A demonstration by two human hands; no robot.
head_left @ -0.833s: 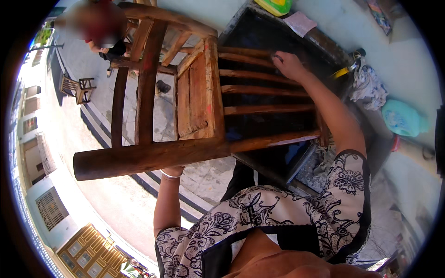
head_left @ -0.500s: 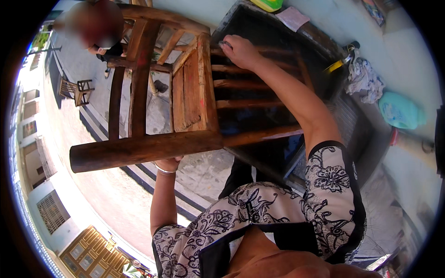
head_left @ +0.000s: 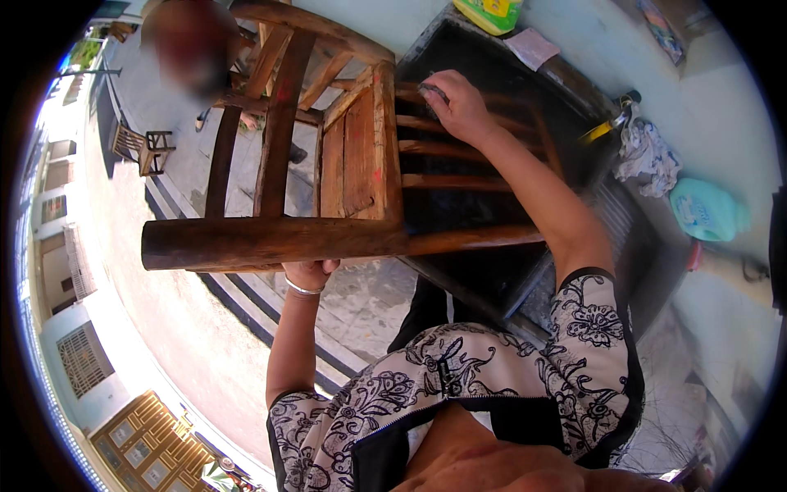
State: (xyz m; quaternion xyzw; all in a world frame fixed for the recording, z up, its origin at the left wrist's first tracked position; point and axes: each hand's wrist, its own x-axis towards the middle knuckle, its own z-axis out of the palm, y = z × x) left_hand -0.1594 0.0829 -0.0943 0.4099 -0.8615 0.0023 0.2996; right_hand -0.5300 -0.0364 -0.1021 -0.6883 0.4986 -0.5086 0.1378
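A brown wooden chair [head_left: 354,184] lies tipped over, its slatted back [head_left: 455,180] reaching into a dark sink basin [head_left: 426,53]. The slats look wet and shiny. My left hand [head_left: 310,269], with a bangle at the wrist, grips the chair from below at its thick near leg; most of the fingers are hidden behind the wood. At the upper slats, my right hand [head_left: 461,107] is closed on a small dark grey scrubbing pad [head_left: 433,93], its exact kind hard to make out.
Along the basin's rim lie a yellow-green package [head_left: 492,12], a pinkish cloth [head_left: 533,47], a yellow-handled tool [head_left: 602,129] and a crumpled white rag [head_left: 648,160]. A turquoise bottle [head_left: 707,209] is farther right. Another wooden chair [head_left: 146,150] stands at left, near a person [head_left: 193,57].
The chair appears shifted a little right and upward in view, with my left hand under it. My right hand and the pad sit slightly farther right and lower.
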